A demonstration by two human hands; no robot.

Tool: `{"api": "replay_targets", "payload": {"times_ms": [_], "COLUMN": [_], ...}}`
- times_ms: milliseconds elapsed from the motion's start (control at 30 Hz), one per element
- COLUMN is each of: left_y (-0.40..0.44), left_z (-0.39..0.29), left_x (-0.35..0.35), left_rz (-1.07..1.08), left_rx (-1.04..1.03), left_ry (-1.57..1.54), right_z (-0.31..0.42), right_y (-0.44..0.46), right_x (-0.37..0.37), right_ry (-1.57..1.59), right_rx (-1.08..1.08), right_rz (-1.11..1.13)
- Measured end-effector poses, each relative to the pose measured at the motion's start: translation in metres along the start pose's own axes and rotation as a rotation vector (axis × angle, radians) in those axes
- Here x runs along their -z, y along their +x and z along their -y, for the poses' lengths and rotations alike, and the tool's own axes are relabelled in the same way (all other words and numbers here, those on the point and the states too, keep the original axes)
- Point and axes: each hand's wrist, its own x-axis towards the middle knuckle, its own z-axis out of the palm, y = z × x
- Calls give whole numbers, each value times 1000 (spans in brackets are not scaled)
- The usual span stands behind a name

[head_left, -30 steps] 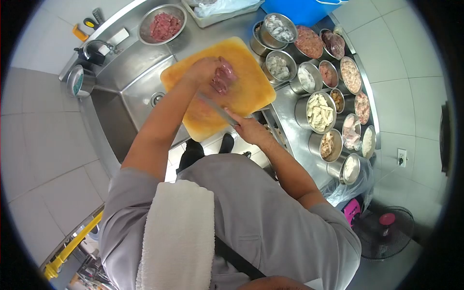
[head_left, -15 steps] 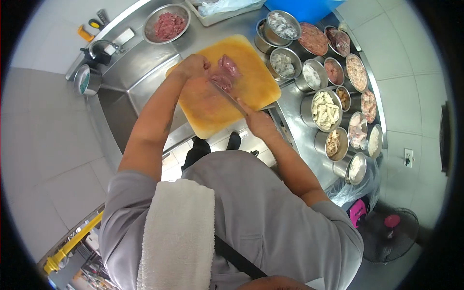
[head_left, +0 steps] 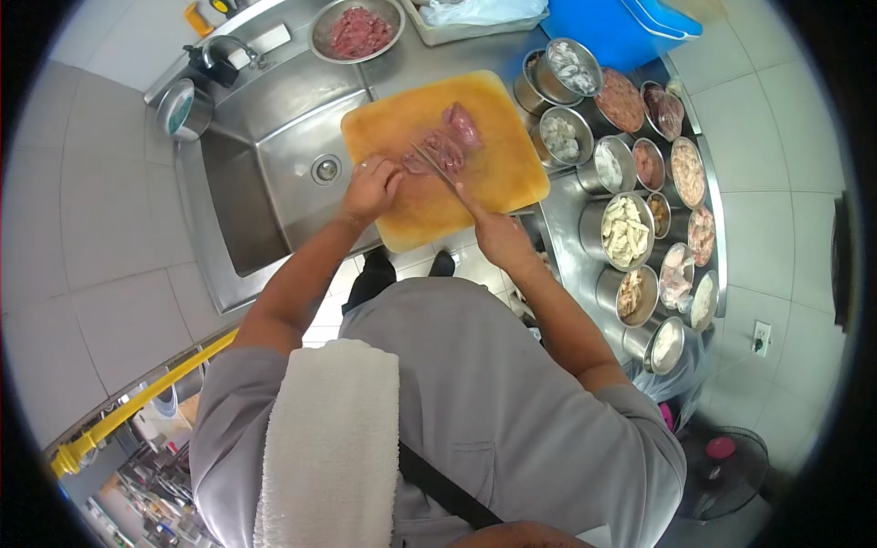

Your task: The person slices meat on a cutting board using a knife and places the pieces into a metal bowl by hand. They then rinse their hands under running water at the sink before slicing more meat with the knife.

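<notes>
An orange-yellow cutting board (head_left: 493,178) lies partly over the sink edge, with pieces of raw pink meat (head_left: 445,151) near its middle and another piece (head_left: 461,124) just beyond. My right hand (head_left: 501,239) is closed around the handle of a knife (head_left: 440,171), whose blade tip rests at the nearer meat. At the board's left edge is my left hand (head_left: 372,187), its fingers bent and close together near the meat's left end. Whether those fingers pinch anything is too small to tell.
A steel sink (head_left: 301,196) with a faucet (head_left: 224,46) lies left. Behind the board stand a bowl of cut meat (head_left: 358,33) and a tray (head_left: 480,27). Several steel containers (head_left: 624,230) fill the right counter, near a blue cooler (head_left: 607,32).
My left hand has moved off the meat toward me, to the board's left edge. The knife has moved up from beside the meat onto it. The whole view has shifted.
</notes>
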Motion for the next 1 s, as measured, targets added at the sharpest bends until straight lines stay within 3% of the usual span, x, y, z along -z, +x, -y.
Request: {"api": "replay_targets", "payload": {"times_ms": [133,367,467,533,733,833,867,933,967,1000], "left_y": [7,8,9,10,12,16,22,36,45,55], "left_z": [-3,-7,-3,1,-1,1,7,9,12,14], "left_x": [-22,-33,-35,-33,-29,-24,-22,-16,-12,-9], "left_rz": [-25,-55,-75,-124,-88,-32,84,201,289,379], "left_rx": [24,-2,-26,-79,-88,-132,-186,-249,-292,-333], "left_ry": [148,267,263,274,265,259,222,180,138,97], "right_z": [7,10,5,6,-32,-51,-55,-58,-60,-55], "right_y": [0,-3,30,56,48,21,15,0,-5,-11], "right_x": [17,41,11,-10,-5,21,21,21,24,31], "right_ry": [-263,-313,-189,-83,57,63,60,237,233,302], "right_rx": [55,56,62,179,201,14,12,237,237,106], "right_rz": [69,154,162,-22,49,165,159,-205,-213,-199]}}
